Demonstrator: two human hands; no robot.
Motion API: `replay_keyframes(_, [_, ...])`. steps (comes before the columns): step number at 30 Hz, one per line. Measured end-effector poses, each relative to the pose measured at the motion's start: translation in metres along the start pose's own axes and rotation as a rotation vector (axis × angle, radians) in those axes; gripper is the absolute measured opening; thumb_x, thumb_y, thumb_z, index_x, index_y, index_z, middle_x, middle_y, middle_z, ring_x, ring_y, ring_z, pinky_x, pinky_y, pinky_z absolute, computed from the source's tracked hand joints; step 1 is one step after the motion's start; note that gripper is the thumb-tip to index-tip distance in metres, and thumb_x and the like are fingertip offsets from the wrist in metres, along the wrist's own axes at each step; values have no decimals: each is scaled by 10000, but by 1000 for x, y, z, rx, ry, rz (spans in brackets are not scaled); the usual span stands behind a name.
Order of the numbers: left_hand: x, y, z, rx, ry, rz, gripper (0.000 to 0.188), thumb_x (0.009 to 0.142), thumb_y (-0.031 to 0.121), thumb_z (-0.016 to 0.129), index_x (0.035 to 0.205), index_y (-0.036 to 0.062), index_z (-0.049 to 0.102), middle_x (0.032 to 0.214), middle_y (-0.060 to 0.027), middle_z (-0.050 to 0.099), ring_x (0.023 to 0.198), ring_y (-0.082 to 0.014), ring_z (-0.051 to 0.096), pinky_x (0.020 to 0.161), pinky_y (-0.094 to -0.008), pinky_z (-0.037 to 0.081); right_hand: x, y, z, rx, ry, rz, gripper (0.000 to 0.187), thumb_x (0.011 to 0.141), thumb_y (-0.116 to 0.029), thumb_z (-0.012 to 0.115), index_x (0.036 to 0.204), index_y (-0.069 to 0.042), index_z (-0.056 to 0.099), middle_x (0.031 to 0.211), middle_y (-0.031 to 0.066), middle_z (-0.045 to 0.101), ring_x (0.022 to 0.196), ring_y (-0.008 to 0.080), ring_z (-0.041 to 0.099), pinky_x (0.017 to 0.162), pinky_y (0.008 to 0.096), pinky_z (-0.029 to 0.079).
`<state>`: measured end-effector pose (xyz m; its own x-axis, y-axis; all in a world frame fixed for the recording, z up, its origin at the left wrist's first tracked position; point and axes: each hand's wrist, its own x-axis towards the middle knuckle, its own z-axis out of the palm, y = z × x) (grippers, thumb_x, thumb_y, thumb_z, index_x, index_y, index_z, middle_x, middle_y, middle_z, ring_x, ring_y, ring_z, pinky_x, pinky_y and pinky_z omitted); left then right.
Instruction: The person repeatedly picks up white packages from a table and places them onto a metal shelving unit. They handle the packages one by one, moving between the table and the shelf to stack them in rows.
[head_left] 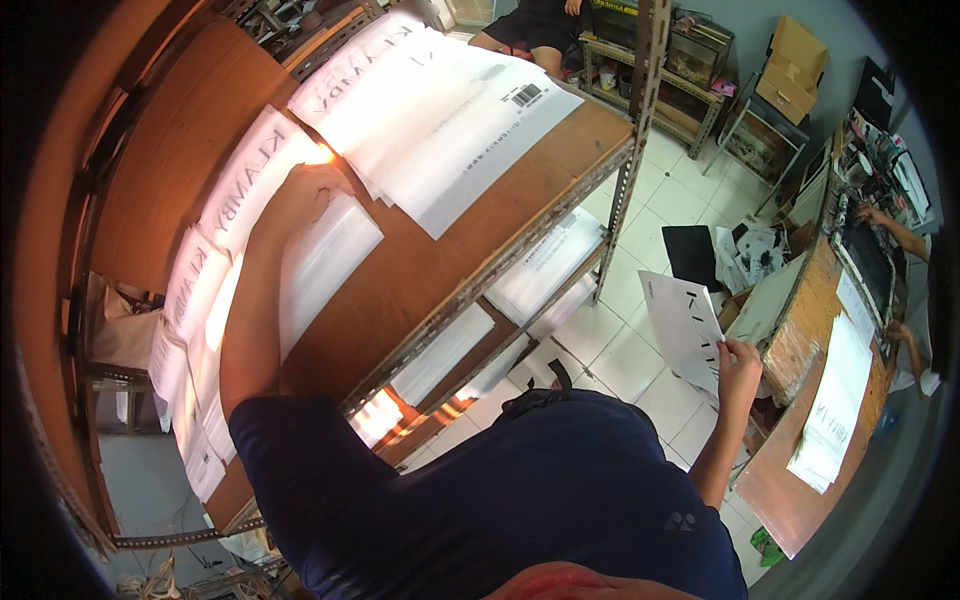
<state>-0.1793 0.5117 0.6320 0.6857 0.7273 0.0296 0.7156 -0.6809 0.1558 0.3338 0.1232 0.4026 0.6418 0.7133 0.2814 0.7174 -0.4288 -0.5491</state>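
Note:
My left hand (318, 192) reaches onto the wooden shelf at left, its fingers curled at the far edge of a stack of white flat packets (330, 255). What lies between those fingers, if anything, is hidden. Out to the right, my right hand (740, 370) grips the edge of a white flat packet (672, 318) with dark lettering, held in the air away from the shelf. Beyond my left hand, a larger pile of white packets (450, 110) covers the shelf's far part. More lettered white packets (245, 180) line the shelf's back edge.
A perforated metal post (640, 110) stands at the shelf's front corner. Lower shelves hold more white stacks (445, 355). At right, a wooden workbench (770, 500) carries white packets (835, 410); a co-worker's hands (890, 235) are beside it. Another person (535, 30) sits at the back.

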Motion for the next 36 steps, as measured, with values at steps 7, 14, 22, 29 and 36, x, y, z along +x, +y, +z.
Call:
replay_keyframes(7, [-39, 103, 9, 46, 340, 79, 332, 749, -101, 464, 967, 40, 671, 1017, -108, 657, 1022, -277, 573, 934, -367, 421, -25, 32, -28, 151, -53, -9, 157, 787, -111, 703, 887, 9, 694, 789, 164, 628, 664, 291, 614, 634, 357, 487])
replay_keyframes(14, [-82, 353, 236, -1203, -75, 14, 174, 910, 53, 526, 1009, -5, 656, 959, -82, 682, 848, -148, 644, 772, -275, 518, -64, 77, -49, 223, -252, -243, 95, 770, -130, 689, 800, -39, 690, 740, 126, 612, 690, 307, 610, 622, 393, 479])
replay_keyframes(22, [-113, 608, 422, -374, -27, -106, 399, 977, 294, 313, 986, 113, 669, 831, -149, 681, 772, -319, 648, 723, -449, 494, -140, 157, -90, 43, -317, -757, 256, 724, -113, 633, 974, -58, 643, 714, 65, 558, 701, 268, 589, 661, 363, 481])
replay_keyframes(29, [-124, 629, 442, -1528, -145, -559, 417, 983, 316, 388, 952, -51, 583, 797, -187, 656, 768, -261, 692, 598, -291, 506, -178, 214, -127, -149, -413, -645, 145, 752, -170, 588, 830, -53, 625, 775, 71, 579, 796, 231, 582, 683, 346, 447])
replay_keyframes(36, [-126, 705, 394, -1050, 35, -368, 339, 953, 201, 510, 721, -25, 608, 594, 1, 542, 568, -62, 454, 526, -257, 388, -181, 223, -124, -86, -364, -721, 189, 720, -246, 649, 754, -62, 615, 767, 59, 580, 791, 235, 575, 715, 342, 447])
